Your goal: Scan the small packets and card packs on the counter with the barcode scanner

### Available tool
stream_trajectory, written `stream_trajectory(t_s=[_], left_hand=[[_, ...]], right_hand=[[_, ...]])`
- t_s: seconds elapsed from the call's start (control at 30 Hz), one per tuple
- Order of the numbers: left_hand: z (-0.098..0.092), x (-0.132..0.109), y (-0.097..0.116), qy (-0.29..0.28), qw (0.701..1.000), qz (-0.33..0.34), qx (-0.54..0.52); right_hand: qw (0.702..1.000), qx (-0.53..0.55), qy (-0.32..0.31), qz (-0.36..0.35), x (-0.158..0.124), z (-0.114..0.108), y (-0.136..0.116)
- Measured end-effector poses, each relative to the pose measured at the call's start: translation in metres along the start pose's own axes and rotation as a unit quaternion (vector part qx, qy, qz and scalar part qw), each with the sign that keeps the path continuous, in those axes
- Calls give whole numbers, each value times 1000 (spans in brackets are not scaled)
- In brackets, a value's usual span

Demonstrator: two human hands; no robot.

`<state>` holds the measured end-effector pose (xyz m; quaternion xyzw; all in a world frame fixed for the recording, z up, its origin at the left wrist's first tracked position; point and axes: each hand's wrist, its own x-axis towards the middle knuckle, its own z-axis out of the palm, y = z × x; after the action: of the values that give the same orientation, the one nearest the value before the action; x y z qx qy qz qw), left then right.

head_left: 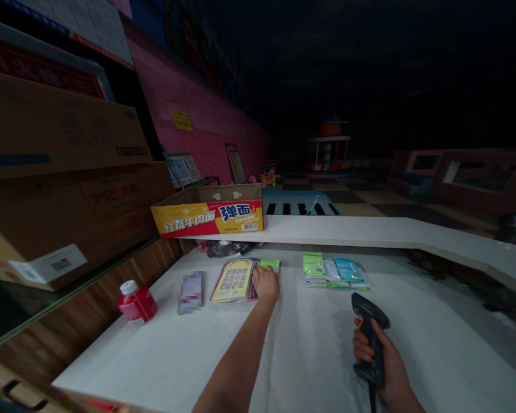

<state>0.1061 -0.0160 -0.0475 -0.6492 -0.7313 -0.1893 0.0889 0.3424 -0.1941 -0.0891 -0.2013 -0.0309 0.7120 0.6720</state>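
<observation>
My right hand (389,364) is wrapped round the grip of a black barcode scanner (370,338), its cord running down out of view. My left hand (266,284) reaches forward over the white table, fingers curled onto a green packet (270,264); the fingertips are partly hidden. Just left of that hand lies a stack of booklets with a yellow cover (233,280). To the right, several flat green packets (313,265) lie in a pile with a blue packet (348,269) on top.
A red bottle with a white cap (136,304) stands at the left, near a blurred-out flat object (191,292). Large cardboard boxes (60,206) are stacked further left. An open noodle carton (208,218) sits on the raised white ledge (348,229) at the back.
</observation>
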Motion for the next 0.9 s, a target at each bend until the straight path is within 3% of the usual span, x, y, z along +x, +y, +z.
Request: stream_trajectory(t_s=[0.23,0.43,0.53,0.6,0.73,0.9], left_hand=[[-4,4,6,0,998,-55,-26],[-4,14,-3,-67,972,-64,-215],[4,6,-14,-89,959,-56,-262],[13,-7,-22,-64,937,-51,-340],[34,-37,-35,5,860,-32,-510],[42,-48,-38,15,843,-29,-537]], right_hand=[[1000,2,1,-1,1,1,-1],[1000,-2,4,-3,0,3,0],[1000,-13,1,-1,-2,5,0],[1000,-21,-1,-5,-3,7,0],[998,-64,3,-19,-7,8,2],[983,-182,20,-22,-13,8,7]])
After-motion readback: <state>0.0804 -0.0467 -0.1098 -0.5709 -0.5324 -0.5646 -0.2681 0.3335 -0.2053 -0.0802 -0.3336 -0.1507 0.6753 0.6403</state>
